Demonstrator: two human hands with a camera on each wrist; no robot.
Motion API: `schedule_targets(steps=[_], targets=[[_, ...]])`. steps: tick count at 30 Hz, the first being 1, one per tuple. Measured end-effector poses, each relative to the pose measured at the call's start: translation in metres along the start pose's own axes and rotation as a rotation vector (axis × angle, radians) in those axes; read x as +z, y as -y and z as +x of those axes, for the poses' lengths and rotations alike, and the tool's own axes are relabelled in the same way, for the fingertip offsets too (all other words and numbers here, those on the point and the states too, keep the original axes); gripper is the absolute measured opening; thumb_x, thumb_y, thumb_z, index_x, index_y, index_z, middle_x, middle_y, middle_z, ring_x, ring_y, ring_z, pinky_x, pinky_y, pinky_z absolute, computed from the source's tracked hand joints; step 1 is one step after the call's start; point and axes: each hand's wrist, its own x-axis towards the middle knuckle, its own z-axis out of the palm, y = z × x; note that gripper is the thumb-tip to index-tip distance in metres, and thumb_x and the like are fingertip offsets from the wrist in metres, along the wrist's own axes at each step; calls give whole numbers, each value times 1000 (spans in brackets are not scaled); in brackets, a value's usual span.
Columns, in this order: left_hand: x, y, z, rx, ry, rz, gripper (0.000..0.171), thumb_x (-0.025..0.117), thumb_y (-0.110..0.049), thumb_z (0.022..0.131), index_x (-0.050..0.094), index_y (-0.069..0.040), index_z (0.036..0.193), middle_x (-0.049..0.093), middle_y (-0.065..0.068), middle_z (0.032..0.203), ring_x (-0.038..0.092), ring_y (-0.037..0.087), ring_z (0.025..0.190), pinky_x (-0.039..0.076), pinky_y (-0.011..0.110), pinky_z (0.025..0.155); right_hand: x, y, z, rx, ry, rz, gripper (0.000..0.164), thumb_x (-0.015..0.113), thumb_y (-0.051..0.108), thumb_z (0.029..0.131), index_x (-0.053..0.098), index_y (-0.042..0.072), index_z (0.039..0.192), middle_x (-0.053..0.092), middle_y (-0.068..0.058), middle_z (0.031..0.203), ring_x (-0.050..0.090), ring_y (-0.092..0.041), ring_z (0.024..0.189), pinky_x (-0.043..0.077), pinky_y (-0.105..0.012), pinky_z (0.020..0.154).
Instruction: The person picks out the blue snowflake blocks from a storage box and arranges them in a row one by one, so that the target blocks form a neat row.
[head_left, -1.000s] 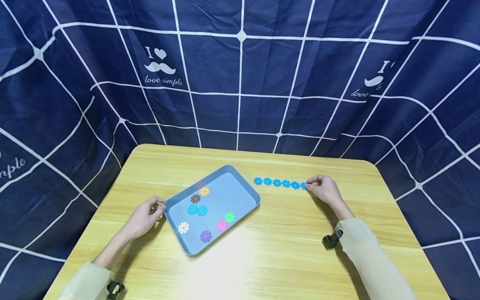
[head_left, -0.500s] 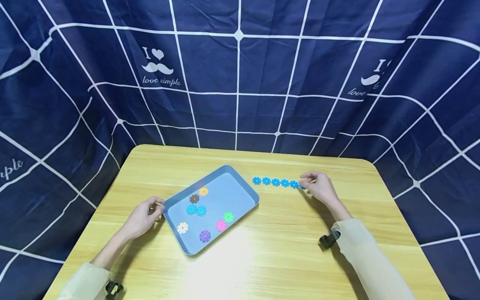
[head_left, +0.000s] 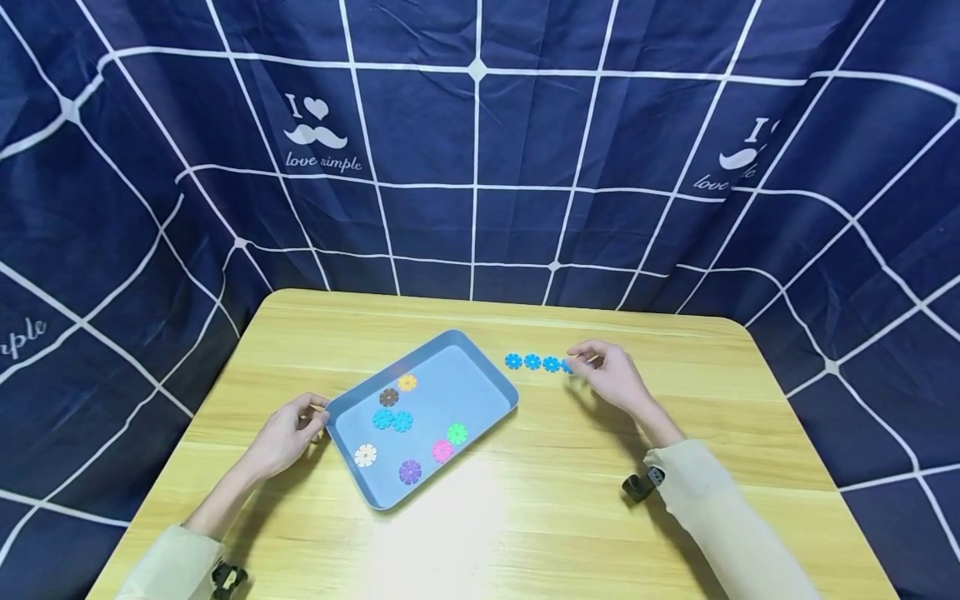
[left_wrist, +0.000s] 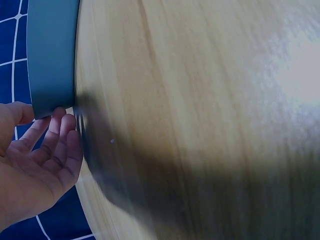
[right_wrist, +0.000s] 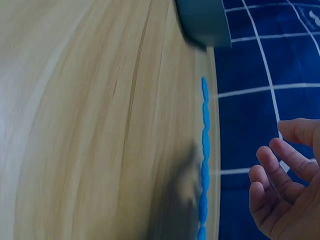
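Note:
A blue-grey tray (head_left: pixel 468 387) lies slanted on the table, and my left hand (head_left: pixel 283 437) holds its near-left corner. In the left wrist view the thumb and fingers of the left hand (left_wrist: pixel 42 155) meet at the edge of the tray (left_wrist: pixel 52 55). To the tray's right runs a row of blue snowflake discs (head_left: pixel 532 362), joined edge to edge. Over its right part hovers my right hand (head_left: pixel 611 379), hiding the rest. The right wrist view has the right hand (right_wrist: pixel 290 187) with loosely bent fingers, gripping nothing, beside the blue row (right_wrist: pixel 205 145).
Inside the tray lie loose discs: orange (head_left: pixel 407 382), brown (head_left: pixel 388 397), two light-blue discs (head_left: pixel 392 420), cream (head_left: pixel 365 455), purple (head_left: pixel 410 472), pink (head_left: pixel 442 452) and green (head_left: pixel 457 433). A dark blue curtain (head_left: pixel 525 225) stands behind the wooden table (head_left: pixel 555 517).
My right hand has moved left along the blue row from its right end and now covers discs nearer the middle. The left hand and tray keep their place.

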Motion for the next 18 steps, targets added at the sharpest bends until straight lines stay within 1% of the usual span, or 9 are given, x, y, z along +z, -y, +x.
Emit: schedule_targets(steps=[2,6,11,18], targets=[[0,0,0,-1,3,-3,23,59,-9,107,62,5,125,71,10,89,62,10,71,50,23,61,4,6,-1,-25,3,-6,25,72,19,100,74,1,117,79,-16,100,71,-27,81,52,-22,70],[0,0,0,-4,9,-10,24,59,-10,107,61,5,126,71,10,90,62,10,71,50,23,61,11,19,-2,-49,7,-12,22,71,20,101,75,3,115,78,-12,99,65,-15,80,51,-23,73],[0,0,-1,-5,9,-6,24,59,-10,107,62,5,126,71,10,90,62,11,72,49,23,61,22,34,-4,-67,22,0,23,73,21,100,76,5,116,78,-9,100,65,-15,83,51,-26,75],[0,-1,-1,-9,17,-4,25,58,-11,108,61,5,127,70,10,90,62,12,72,50,24,61,40,54,-8,-129,61,54,24,75,22,98,76,6,115,78,-6,98,67,-15,85,53,-27,76]])
